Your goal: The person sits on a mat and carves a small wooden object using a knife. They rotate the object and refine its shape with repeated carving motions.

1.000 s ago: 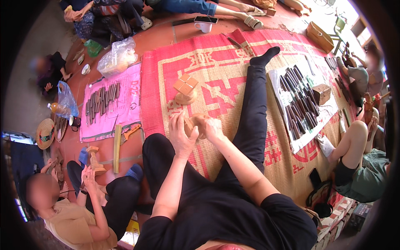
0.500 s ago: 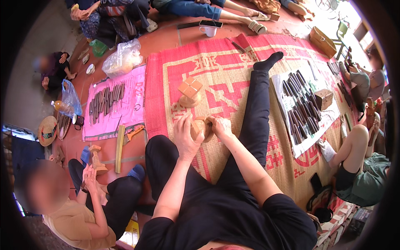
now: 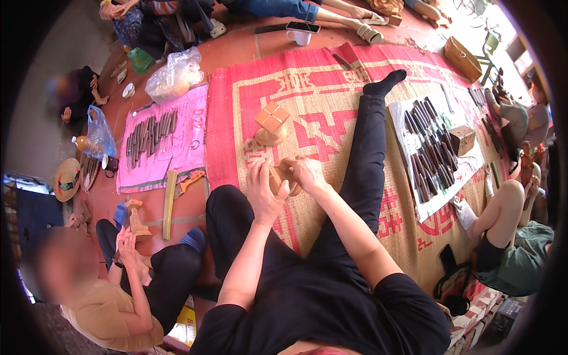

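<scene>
Between my legs I hold a rounded light-brown wooden piece (image 3: 292, 188), with much of it covered by my fingers. My left hand (image 3: 266, 192) is closed round its left side. My right hand (image 3: 309, 174) lies over its upper right, fingers bent onto the wood. Any small tool in the fingers cannot be made out. Just beyond my hands, a carved wooden block (image 3: 273, 121) with a square, cross-marked top and a rounded base stands on the red and straw mat (image 3: 236, 112).
Dark-handled carving tools (image 3: 429, 148) lie on a white sheet at right, by a wooden block (image 3: 462, 141). More tools (image 3: 151, 136) lie on a pink cloth (image 3: 192, 115) at left, near an orange-handled saw (image 3: 190, 182). A co-worker (image 3: 118, 302) sits close at left; others sit around.
My right hand has moved a little left and further over the wooden piece. My left hand keeps its hold. The whole view has shifted slightly.
</scene>
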Demonstrator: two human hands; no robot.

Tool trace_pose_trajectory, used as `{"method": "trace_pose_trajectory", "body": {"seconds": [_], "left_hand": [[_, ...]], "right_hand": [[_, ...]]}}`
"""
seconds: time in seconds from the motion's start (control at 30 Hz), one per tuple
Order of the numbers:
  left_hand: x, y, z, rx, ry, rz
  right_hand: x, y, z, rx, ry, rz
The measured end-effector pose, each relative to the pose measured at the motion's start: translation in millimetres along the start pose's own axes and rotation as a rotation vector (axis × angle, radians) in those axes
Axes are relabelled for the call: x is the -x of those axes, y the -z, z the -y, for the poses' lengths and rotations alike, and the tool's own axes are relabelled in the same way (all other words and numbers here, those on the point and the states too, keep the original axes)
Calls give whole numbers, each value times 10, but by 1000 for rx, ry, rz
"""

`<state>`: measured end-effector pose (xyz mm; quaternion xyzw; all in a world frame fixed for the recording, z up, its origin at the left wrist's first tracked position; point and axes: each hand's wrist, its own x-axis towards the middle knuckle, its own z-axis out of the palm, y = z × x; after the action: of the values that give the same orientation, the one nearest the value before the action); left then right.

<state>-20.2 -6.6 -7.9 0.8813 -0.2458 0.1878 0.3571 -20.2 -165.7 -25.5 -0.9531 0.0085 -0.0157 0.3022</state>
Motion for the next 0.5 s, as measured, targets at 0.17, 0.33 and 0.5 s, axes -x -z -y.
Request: {"method": "trace_pose_trajectory", "body": {"seconds": [0.17, 0.33, 0.5], "left_hand": [[25, 23, -61, 30, -21, 28], [24, -9, -99, 15, -33, 39], [-44, 0, -65, -8, -44, 23]], "right_hand": [[133, -185, 37, 45, 100, -62], [8, -340, -535, 61, 35, 10], [8, -36, 56, 10, 85, -15]]}}
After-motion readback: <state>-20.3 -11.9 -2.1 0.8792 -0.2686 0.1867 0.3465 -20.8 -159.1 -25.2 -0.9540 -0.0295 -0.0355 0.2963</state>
